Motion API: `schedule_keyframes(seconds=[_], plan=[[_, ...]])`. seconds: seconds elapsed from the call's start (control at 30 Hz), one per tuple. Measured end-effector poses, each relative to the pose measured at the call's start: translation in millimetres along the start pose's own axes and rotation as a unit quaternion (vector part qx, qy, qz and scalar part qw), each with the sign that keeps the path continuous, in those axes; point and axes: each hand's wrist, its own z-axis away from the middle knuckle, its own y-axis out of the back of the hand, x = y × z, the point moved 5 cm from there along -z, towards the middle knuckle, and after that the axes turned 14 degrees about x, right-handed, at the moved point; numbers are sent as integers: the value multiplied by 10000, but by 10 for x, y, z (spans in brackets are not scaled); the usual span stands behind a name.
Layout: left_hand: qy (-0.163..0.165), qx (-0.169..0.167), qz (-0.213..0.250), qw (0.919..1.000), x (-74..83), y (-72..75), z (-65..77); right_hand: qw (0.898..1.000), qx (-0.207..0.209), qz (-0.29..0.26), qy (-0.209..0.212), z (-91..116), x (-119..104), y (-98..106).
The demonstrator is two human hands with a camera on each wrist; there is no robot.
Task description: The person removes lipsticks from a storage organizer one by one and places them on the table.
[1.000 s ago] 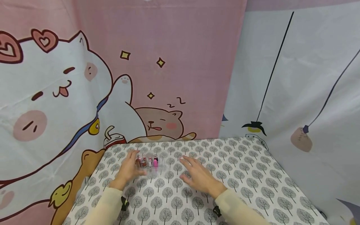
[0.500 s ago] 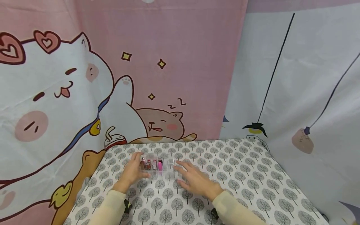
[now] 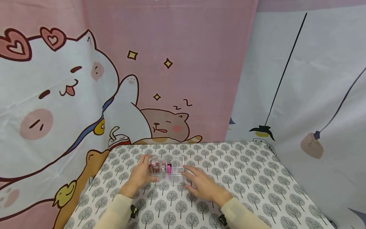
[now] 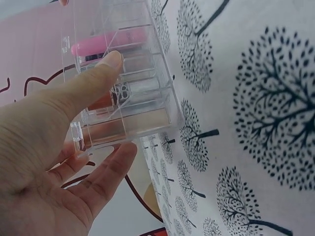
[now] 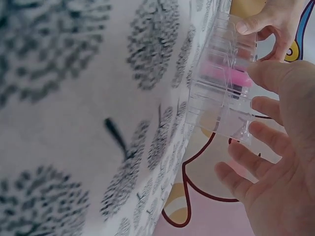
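Note:
A clear plastic organizer (image 3: 176, 170) with compartments stands on the patterned tablecloth, between the two hands. Several small cosmetic tubes fill its left part, among them a bright pink tube (image 3: 169, 169) and a brownish tube (image 4: 106, 132) at the left end. My left hand (image 3: 141, 174) grips the left end, thumb over the front face and fingers along the side and behind. At the right end, my right hand (image 3: 202, 184) has its fingers spread and loosely extended beside the wall; whether the fingertips touch it I cannot tell.
The white tablecloth (image 3: 240, 197) with grey trees covers the table. Behind it hangs a pink cartoon cloth (image 3: 200, 63), with a pale cloth (image 3: 328, 79) on the right.
The organizer has shifted to the right along with my left hand. My right hand has come closer to its right end, narrowing the gap.

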Motion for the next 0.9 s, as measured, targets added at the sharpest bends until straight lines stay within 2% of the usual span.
schedule_keyframes(seconds=[0.37, 0.7, 0.9], plan=[[-267, 74, -2, 9996, 156, -38, 86, 9994, 265, 179, 100, 160, 117, 58], [-267, -49, 96, 9996, 262, -144, 149, 9992, 277, 271, 62, 283, 181, 163], [-456, 10, 91, 9989, 386, -169, 169, 9981, 571, 203, 128, 335, 209, 256]])
